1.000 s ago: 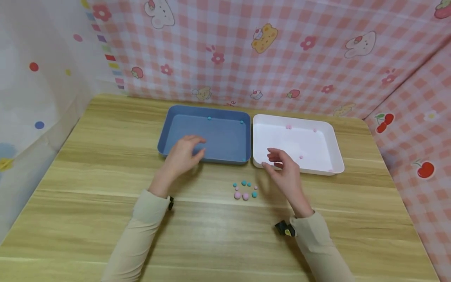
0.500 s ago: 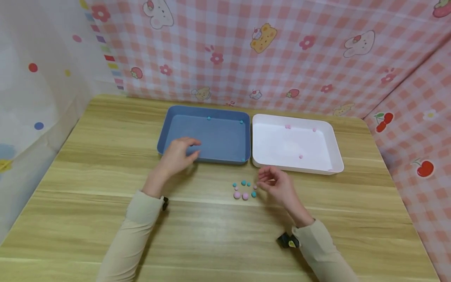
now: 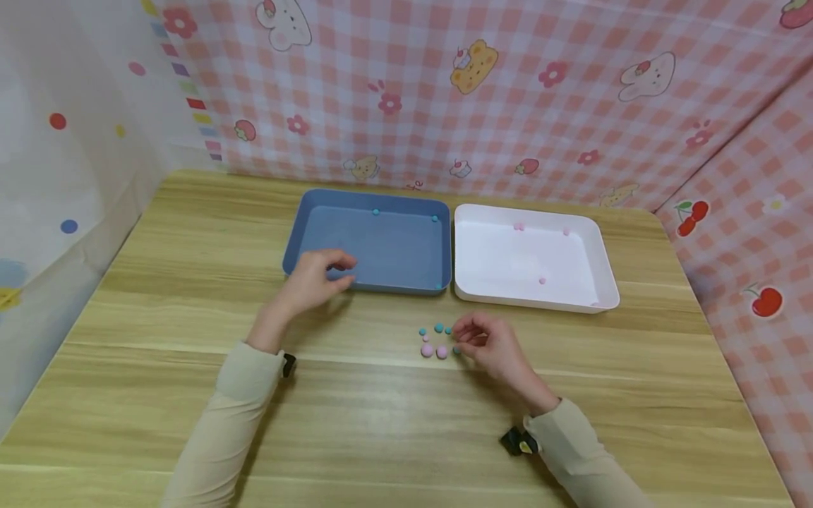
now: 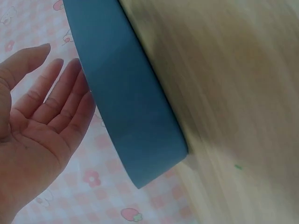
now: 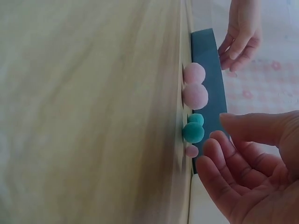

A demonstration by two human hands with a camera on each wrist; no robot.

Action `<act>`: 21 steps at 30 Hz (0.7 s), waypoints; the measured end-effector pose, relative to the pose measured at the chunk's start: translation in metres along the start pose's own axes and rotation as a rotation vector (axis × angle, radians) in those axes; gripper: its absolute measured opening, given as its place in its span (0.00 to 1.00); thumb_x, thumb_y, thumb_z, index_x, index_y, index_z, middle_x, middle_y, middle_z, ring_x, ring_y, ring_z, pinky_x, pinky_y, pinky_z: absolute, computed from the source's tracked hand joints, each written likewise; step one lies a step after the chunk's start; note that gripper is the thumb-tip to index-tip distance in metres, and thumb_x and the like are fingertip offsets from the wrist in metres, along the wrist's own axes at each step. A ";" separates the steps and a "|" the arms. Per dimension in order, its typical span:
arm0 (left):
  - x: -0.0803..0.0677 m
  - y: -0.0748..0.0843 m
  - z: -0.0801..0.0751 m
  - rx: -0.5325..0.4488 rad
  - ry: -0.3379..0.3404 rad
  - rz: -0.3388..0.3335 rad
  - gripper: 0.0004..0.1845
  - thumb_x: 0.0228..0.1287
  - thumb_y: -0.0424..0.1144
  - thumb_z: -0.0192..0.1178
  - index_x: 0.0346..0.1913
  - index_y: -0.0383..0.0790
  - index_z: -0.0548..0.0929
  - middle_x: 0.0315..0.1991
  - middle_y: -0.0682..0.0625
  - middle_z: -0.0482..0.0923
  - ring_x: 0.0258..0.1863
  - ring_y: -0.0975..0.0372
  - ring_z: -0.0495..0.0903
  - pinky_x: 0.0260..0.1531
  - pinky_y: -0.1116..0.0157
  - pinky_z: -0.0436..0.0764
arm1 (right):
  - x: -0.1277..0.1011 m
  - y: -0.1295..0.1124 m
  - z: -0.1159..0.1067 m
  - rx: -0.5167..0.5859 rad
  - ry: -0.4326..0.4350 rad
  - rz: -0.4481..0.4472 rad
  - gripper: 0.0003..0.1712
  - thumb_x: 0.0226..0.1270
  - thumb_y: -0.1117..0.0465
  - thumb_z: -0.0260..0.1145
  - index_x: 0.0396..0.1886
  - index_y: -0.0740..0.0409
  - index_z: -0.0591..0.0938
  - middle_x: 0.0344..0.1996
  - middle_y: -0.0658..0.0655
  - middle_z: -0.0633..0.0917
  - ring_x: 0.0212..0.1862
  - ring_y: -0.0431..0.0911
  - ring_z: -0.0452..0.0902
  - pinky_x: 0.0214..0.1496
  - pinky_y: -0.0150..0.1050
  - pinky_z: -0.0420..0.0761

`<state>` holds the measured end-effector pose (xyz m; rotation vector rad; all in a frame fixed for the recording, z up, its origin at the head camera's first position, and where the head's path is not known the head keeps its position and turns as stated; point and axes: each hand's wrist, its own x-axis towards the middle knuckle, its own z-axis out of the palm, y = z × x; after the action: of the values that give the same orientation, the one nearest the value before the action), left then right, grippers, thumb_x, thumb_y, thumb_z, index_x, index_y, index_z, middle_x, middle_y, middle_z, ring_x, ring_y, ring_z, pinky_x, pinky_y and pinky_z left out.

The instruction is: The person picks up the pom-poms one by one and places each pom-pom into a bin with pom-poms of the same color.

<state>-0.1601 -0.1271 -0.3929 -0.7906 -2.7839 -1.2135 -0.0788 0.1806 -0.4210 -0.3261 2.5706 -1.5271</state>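
Head view: right hand (image 3: 489, 344) beside pompoms (image 3: 440, 341), fingers loosely curled, holding nothing.

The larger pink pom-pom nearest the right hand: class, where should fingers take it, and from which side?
Probably pinch the pink pom-pom across its round middle, thumb and forefinger coming from above. It sits on the table touching another pink one, so only its top and near side look free to the right hand.

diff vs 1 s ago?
The right hand came back from the white plastic tray down to the cluster of small pink and teal pom-poms on the wooden table, fingers curled beside them. The left hand stayed at the blue plastic tray. Trays unmoved.
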 end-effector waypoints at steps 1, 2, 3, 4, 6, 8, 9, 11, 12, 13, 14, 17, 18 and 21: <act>0.000 -0.001 0.000 -0.019 -0.009 -0.008 0.12 0.56 0.26 0.63 0.43 0.24 0.80 0.41 0.34 0.81 0.43 0.46 0.79 0.48 0.52 0.75 | 0.000 0.000 0.000 -0.007 -0.003 -0.003 0.11 0.49 0.80 0.67 0.34 0.69 0.81 0.31 0.62 0.83 0.34 0.50 0.79 0.37 0.36 0.80; 0.000 -0.002 -0.001 -0.035 -0.015 -0.016 0.12 0.56 0.26 0.63 0.43 0.24 0.80 0.41 0.35 0.81 0.43 0.46 0.79 0.48 0.52 0.76 | 0.000 -0.001 0.000 -0.016 -0.007 -0.009 0.11 0.49 0.80 0.67 0.34 0.69 0.81 0.31 0.62 0.83 0.34 0.50 0.79 0.37 0.36 0.80; 0.000 -0.003 -0.001 -0.052 -0.020 -0.024 0.12 0.56 0.26 0.63 0.43 0.24 0.80 0.40 0.35 0.81 0.42 0.47 0.80 0.48 0.52 0.76 | -0.001 -0.001 0.001 -0.028 -0.010 -0.014 0.11 0.49 0.81 0.67 0.34 0.69 0.81 0.31 0.62 0.83 0.34 0.50 0.79 0.37 0.36 0.80; 0.000 -0.004 -0.001 -0.068 -0.023 -0.030 0.12 0.55 0.26 0.63 0.43 0.24 0.80 0.40 0.35 0.81 0.42 0.47 0.80 0.47 0.52 0.76 | -0.001 -0.001 0.001 -0.041 -0.014 -0.022 0.11 0.49 0.81 0.67 0.33 0.69 0.81 0.31 0.62 0.83 0.34 0.50 0.79 0.37 0.37 0.80; -0.001 -0.007 -0.001 -0.097 -0.026 -0.045 0.11 0.55 0.25 0.63 0.42 0.24 0.81 0.38 0.36 0.81 0.40 0.48 0.80 0.46 0.53 0.77 | -0.001 -0.001 0.001 -0.064 -0.021 -0.030 0.12 0.49 0.81 0.66 0.33 0.68 0.81 0.31 0.61 0.83 0.34 0.49 0.79 0.37 0.37 0.80; 0.000 -0.009 -0.001 -0.120 -0.025 -0.058 0.10 0.54 0.24 0.63 0.41 0.24 0.81 0.37 0.36 0.82 0.39 0.48 0.80 0.44 0.54 0.77 | -0.001 -0.001 0.002 -0.082 -0.030 -0.032 0.12 0.48 0.81 0.66 0.32 0.67 0.81 0.30 0.60 0.83 0.33 0.48 0.78 0.37 0.37 0.80; 0.000 -0.010 -0.001 -0.133 -0.025 -0.065 0.10 0.54 0.23 0.63 0.40 0.24 0.81 0.37 0.37 0.82 0.38 0.49 0.80 0.43 0.55 0.78 | -0.001 0.000 0.002 -0.092 -0.034 -0.033 0.11 0.49 0.81 0.66 0.32 0.67 0.81 0.30 0.60 0.83 0.33 0.48 0.78 0.37 0.37 0.80; 0.000 -0.011 -0.001 -0.151 -0.027 -0.082 0.10 0.53 0.23 0.63 0.40 0.24 0.81 0.36 0.37 0.82 0.37 0.50 0.80 0.42 0.56 0.78 | -0.001 -0.001 0.002 -0.104 -0.043 -0.032 0.11 0.49 0.81 0.66 0.31 0.66 0.81 0.29 0.59 0.83 0.33 0.47 0.78 0.37 0.37 0.80; 0.000 -0.012 -0.001 -0.158 -0.028 -0.087 0.10 0.53 0.23 0.63 0.40 0.24 0.82 0.36 0.37 0.82 0.37 0.50 0.80 0.42 0.56 0.78 | -0.001 -0.001 0.003 -0.110 -0.047 -0.033 0.11 0.49 0.81 0.66 0.31 0.66 0.81 0.29 0.59 0.83 0.32 0.47 0.78 0.37 0.37 0.80; 0.000 -0.013 -0.001 -0.165 -0.029 -0.093 0.09 0.53 0.22 0.63 0.39 0.24 0.82 0.35 0.37 0.82 0.36 0.50 0.80 0.41 0.57 0.79 | -0.001 -0.001 0.003 -0.116 -0.051 -0.038 0.11 0.48 0.81 0.66 0.30 0.66 0.81 0.29 0.59 0.83 0.32 0.47 0.78 0.37 0.36 0.80; 0.000 -0.014 -0.001 -0.170 -0.032 -0.100 0.09 0.53 0.22 0.63 0.39 0.24 0.82 0.35 0.37 0.82 0.36 0.51 0.80 0.40 0.57 0.79 | -0.001 -0.001 0.003 -0.120 -0.054 -0.039 0.11 0.48 0.81 0.66 0.30 0.66 0.81 0.29 0.58 0.83 0.32 0.47 0.78 0.37 0.36 0.80; 0.000 -0.015 -0.001 -0.178 -0.037 -0.117 0.08 0.53 0.22 0.63 0.38 0.25 0.82 0.34 0.38 0.82 0.34 0.52 0.80 0.38 0.60 0.79 | -0.001 -0.001 0.003 -0.134 -0.069 -0.045 0.11 0.48 0.81 0.66 0.30 0.65 0.82 0.29 0.58 0.83 0.33 0.47 0.78 0.38 0.36 0.80; 0.000 -0.016 -0.001 -0.177 -0.038 -0.121 0.08 0.53 0.22 0.63 0.38 0.25 0.83 0.33 0.39 0.83 0.34 0.52 0.80 0.38 0.61 0.78 | -0.001 -0.001 0.003 -0.138 -0.073 -0.045 0.11 0.48 0.81 0.66 0.30 0.65 0.82 0.29 0.58 0.83 0.33 0.46 0.78 0.38 0.35 0.80; 0.000 -0.017 -0.001 -0.175 -0.040 -0.131 0.07 0.54 0.23 0.63 0.37 0.26 0.83 0.32 0.40 0.83 0.34 0.54 0.80 0.37 0.63 0.78 | -0.001 -0.001 0.003 -0.155 -0.088 -0.044 0.11 0.48 0.81 0.67 0.29 0.64 0.82 0.28 0.56 0.83 0.33 0.45 0.77 0.38 0.35 0.80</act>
<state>-0.1678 -0.1377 -0.4034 -0.6559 -2.8307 -1.4965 -0.0769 0.1777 -0.4217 -0.4584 2.6347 -1.2976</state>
